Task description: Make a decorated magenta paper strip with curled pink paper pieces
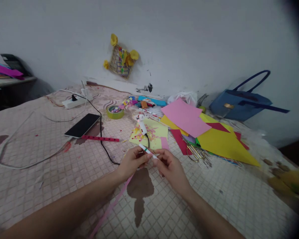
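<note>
My left hand and my right hand meet at the centre, above the patterned cloth. Both pinch a thin white stick with a green band, the left near its middle, the right at its lower right end. A long pink strip runs from under my left hand down towards the bottom edge. Just beyond the hands, a white glue gun with a black cord lies on a pale yellow sheet scattered with small coloured bits.
Left of the hands are a tablet, a red strip, cables and a power strip. Green tape sits further back. On the right lie gold scissors, pink paper, yellow paper and a blue bag.
</note>
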Motion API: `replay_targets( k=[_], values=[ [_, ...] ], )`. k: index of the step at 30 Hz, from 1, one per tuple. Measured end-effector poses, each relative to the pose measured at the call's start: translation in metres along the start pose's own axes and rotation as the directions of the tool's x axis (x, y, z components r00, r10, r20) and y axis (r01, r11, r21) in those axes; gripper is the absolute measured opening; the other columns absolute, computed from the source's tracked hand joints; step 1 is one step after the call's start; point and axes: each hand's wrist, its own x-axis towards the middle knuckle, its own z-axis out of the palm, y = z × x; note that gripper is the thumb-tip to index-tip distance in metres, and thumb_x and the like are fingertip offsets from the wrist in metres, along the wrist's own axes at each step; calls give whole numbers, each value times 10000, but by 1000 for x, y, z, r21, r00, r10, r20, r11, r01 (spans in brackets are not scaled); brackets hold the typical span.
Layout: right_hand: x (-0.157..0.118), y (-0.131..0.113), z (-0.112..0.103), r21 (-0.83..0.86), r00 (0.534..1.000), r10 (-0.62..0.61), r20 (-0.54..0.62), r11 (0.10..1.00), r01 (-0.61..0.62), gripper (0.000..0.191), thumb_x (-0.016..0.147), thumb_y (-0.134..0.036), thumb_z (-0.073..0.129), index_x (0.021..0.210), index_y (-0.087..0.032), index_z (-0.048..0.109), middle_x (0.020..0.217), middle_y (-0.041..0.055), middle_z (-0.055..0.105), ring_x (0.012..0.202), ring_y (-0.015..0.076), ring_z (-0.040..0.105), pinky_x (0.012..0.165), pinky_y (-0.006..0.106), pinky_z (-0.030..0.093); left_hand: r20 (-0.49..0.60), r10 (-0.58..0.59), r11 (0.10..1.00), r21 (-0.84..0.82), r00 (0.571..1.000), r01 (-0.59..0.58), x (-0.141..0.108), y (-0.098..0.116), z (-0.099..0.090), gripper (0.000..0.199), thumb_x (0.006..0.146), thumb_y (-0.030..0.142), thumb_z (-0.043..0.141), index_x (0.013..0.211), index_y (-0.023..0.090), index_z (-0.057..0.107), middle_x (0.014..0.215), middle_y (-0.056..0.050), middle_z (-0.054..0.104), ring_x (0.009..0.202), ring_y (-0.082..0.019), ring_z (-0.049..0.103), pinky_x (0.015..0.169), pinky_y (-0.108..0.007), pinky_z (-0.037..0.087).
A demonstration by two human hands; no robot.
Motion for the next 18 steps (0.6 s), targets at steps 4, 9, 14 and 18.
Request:
replay_targets(
  k=[4, 9, 14, 18],
  values=[
    [-3, 5, 2, -368, 957, -283, -66, 898, 240, 234, 836, -204, 496, 1067, -235, 509, 892, 35, 626, 807, 169, 599, 694, 281, 467, -6, -19, 999, 35, 1000, 19, 1, -1, -1, 345, 733, 445, 634, 786, 128, 508, 509, 64, 453, 408, -33, 357, 380, -167, 232],
    [-5, 3, 2, -494, 917, -397, -19, 802, 337, 226, 859, -158, 429, 1037, -231, 548, 927, 55, 628, 846, 181, 591, 736, 295, 457, 1, -23, 998, 52, 1000, 23, 0, 0, 0, 353, 702, 445, 663, 758, 133, 508, 551, 38, 520, 446, -53, 436, 417, -180, 303],
    [-5, -3, 1, -193, 977, -206, -61, 962, 191, 133, 885, -266, 444, 924, -208, 558, 797, 17, 604, 691, 132, 563, 618, 242, 444, 29, 51, 997, -65, 998, -49, 0, -1, 3, 311, 684, 373, 701, 773, 131, 527, 652, 18, 559, 580, -83, 522, 564, -221, 422],
    [0, 1, -1, 108, 1000, 18, 21, 994, -20, 200, 870, -372, 464, 820, -188, 522, 627, -36, 506, 435, 64, 382, 391, 197, 296, 27, 61, 994, -90, 998, -58, 1, -1, 3, 326, 691, 357, 701, 883, 131, 563, 670, 16, 561, 582, -83, 508, 566, -224, 408]
  ],
)
